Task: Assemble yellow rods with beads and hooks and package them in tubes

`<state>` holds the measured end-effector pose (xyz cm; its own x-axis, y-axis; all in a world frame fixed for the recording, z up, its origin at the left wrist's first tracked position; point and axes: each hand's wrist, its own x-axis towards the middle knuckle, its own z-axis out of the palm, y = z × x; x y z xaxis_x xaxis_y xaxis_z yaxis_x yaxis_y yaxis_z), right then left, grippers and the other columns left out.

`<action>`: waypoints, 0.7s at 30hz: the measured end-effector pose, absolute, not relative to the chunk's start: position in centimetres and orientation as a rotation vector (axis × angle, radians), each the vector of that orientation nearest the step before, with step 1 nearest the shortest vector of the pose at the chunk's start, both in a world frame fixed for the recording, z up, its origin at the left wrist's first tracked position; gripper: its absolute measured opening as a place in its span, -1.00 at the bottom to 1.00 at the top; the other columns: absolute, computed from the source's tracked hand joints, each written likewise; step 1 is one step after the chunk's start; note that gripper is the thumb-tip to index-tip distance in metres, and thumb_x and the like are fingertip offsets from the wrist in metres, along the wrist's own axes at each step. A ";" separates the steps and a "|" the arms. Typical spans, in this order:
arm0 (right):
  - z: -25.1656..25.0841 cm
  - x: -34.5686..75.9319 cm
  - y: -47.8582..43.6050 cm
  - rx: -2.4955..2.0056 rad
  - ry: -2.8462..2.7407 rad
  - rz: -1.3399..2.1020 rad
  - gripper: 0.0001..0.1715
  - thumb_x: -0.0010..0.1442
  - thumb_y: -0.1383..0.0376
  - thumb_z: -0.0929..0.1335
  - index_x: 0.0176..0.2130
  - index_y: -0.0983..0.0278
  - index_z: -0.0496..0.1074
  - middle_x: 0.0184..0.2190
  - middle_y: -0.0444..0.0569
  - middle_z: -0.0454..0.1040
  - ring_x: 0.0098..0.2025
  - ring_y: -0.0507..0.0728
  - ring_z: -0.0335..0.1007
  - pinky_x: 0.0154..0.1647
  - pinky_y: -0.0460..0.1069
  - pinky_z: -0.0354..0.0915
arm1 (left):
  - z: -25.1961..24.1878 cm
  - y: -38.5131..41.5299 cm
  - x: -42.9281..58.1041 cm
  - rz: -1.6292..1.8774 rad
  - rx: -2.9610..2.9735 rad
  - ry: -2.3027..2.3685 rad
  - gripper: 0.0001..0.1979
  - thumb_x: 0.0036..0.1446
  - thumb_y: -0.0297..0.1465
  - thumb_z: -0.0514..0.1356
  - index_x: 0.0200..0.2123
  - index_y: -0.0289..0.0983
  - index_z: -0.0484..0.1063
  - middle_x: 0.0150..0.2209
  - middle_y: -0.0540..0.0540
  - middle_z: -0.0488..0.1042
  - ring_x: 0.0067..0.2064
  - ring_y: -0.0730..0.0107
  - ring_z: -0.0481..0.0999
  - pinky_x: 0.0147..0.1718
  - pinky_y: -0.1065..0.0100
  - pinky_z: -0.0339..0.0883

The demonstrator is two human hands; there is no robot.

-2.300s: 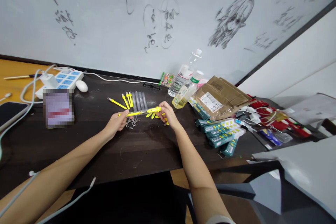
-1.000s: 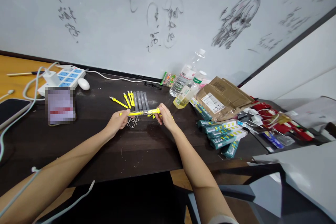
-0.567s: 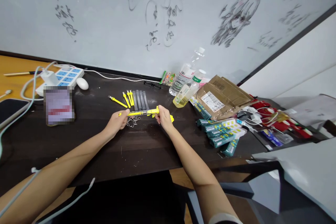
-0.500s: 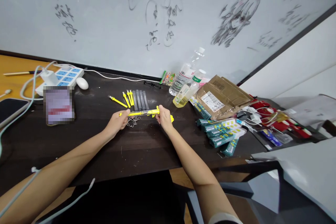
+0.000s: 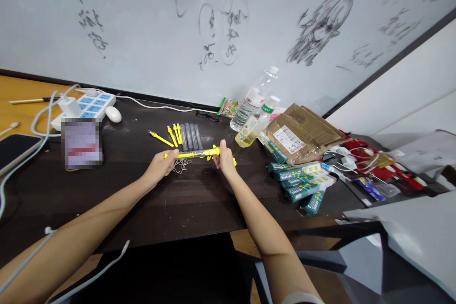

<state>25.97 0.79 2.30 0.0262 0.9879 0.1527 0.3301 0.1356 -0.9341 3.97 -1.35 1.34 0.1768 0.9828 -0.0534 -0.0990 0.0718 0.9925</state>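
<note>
Head cam: L hand [image 5: 161,165] & R hand [image 5: 225,161] grip tube [image 5: 194,154], R end part. hidden. Yellow bits [image 5: 234,162] behind R hand mostly covered.

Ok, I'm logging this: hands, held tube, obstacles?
Left hand gripping one end of yellow-and-clear tube. Right hand on the other end. Bent wires, clear tubes nearby; nothing visibly blocking.
</note>
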 end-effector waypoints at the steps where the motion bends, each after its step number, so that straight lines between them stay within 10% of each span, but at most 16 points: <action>1: 2.4 26.1 0.9 -1.309 -1.466 0.898 -0.24 0.21 -0.21 -0.01 -0.70 0.24 0.11 -0.82 -0.17 0.10 -0.77 -0.05 0.03 -0.72 -0.12 0.02 | 1.2 -1.3 4.0 1.069 1.144 1.023 -0.60 0.06 -0.06 0.14 -0.54 -0.26 0.18 -0.69 0.19 -0.05 -0.70 0.67 -0.10 -0.73 0.55 -0.26; 9: 2.1 26.4 1.5 -0.942 -1.414 1.057 -0.62 0.16 -0.03 0.26 -0.28 0.23 0.25 -0.60 -0.24 0.26 -0.65 -0.07 0.15 -0.71 -0.17 0.14 | 1.2 -1.4 3.9 1.067 1.032 1.023 -0.58 0.07 -0.05 0.13 -0.43 -0.34 0.34 -0.67 0.20 -0.10 -0.70 0.68 -0.14 -0.75 0.57 -0.23; 15: 2.3 26.9 1.8 -0.914 -1.381 1.106 -0.61 0.13 0.01 0.32 -0.21 0.25 0.30 -0.59 -0.25 0.26 -0.63 -0.08 0.18 -0.65 -0.15 0.21 | 2.1 -1.6 3.6 0.929 1.053 0.944 -0.62 0.03 -0.08 0.19 -0.40 -0.34 0.41 -0.67 0.16 0.09 -0.63 0.61 0.12 -0.45 0.37 0.38; 21: 2.4 27.2 2.0 -0.907 -1.367 1.097 -0.60 0.13 0.00 0.32 -0.20 0.26 0.32 -0.61 -0.26 0.26 -0.66 -0.09 0.17 -0.64 -0.14 0.19 | 2.5 -1.4 3.3 0.876 1.360 0.958 -0.62 0.01 -0.12 0.20 -0.62 -0.32 0.38 -0.60 -0.03 0.33 -0.44 0.43 0.37 -0.43 0.45 0.27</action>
